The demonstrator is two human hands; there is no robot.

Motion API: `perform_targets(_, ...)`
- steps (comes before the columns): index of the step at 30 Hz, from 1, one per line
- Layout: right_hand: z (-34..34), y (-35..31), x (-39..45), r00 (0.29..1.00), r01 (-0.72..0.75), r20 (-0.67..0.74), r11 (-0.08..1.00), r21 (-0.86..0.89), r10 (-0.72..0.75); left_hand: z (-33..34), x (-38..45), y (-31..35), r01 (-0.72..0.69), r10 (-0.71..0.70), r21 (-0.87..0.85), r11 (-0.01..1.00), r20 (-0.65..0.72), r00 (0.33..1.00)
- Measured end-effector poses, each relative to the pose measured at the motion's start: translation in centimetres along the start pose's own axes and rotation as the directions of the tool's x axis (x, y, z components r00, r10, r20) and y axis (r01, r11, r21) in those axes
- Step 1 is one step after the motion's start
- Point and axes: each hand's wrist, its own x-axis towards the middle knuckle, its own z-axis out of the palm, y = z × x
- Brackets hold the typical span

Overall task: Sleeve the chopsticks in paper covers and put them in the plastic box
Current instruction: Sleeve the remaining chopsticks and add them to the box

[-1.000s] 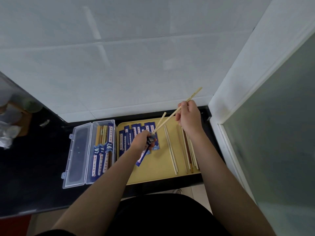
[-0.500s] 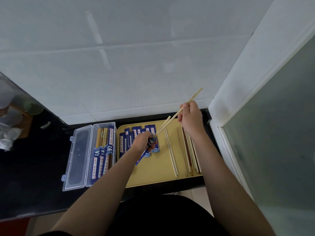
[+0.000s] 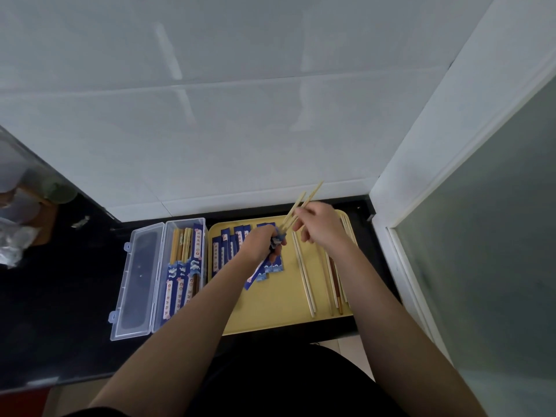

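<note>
Since a second ago we have slid the chopstick pair (image 3: 296, 212) deeper, our right hand (image 3: 320, 227) pinching it loosely from above. Our left hand (image 3: 261, 240) grips the paper cover (image 3: 260, 273) steady over the yellow tray (image 3: 279, 308). The plastic box (image 3: 183, 275) sits open just left, so the drop is short.

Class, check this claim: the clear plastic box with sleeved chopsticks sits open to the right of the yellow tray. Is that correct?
Not quite. The head view shows the clear plastic box sitting open with sleeved chopsticks inside, but to the left of the yellow tray, not the right.
</note>
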Motion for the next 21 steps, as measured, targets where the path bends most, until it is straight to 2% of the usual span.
perform_targets(6,2.2,0.8,-0.3,0.989,-0.116,0.108,0.979,0.165,0.099,0.0,-0.2,1.3,-0.020,0.021,0.101,0.995,-0.013,1.000)
perform_targets(10,2.8,0.9,0.0,0.978,-0.171,0.152,0.968,0.182,0.144,-1.0,-0.1,0.7,-0.018,0.019,0.092,0.996,-0.008,1.000)
perform_targets(15,3.7,0.8,0.7,0.975,-0.194,0.141,0.970,0.145,0.174,-2.1,-0.1,0.6,-0.080,0.074,0.189,0.979,0.038,0.997)
perform_targets(17,4.0,0.7,1.2,0.979,-0.202,0.060,0.971,0.131,0.195,-3.1,0.6,-0.1,-0.072,0.063,0.297,0.952,0.038,0.997)
perform_targets(18,4.2,0.8,1.3,0.986,-0.166,-0.017,0.984,0.066,0.167,-3.8,0.9,-0.6,-0.073,0.062,0.414,0.907,0.040,0.997)
perform_targets(19,4.1,0.9,1.6,0.992,-0.095,-0.089,0.992,-0.078,0.088,-4.5,1.2,-1.0,-0.086,0.073,0.561,0.824,0.046,0.996)
perform_targets(20,4.2,0.9,1.8,0.993,-0.004,-0.117,0.958,-0.288,-0.031,-5.3,1.3,-1.4,-0.104,0.092,0.702,0.705,0.055,0.994)
perform_targets(21,4.3,0.9,1.9,0.986,0.092,-0.078,0.869,-0.487,-0.148,-5.8,1.4,-1.6,-0.123,0.117,0.812,0.571,0.067,0.991)
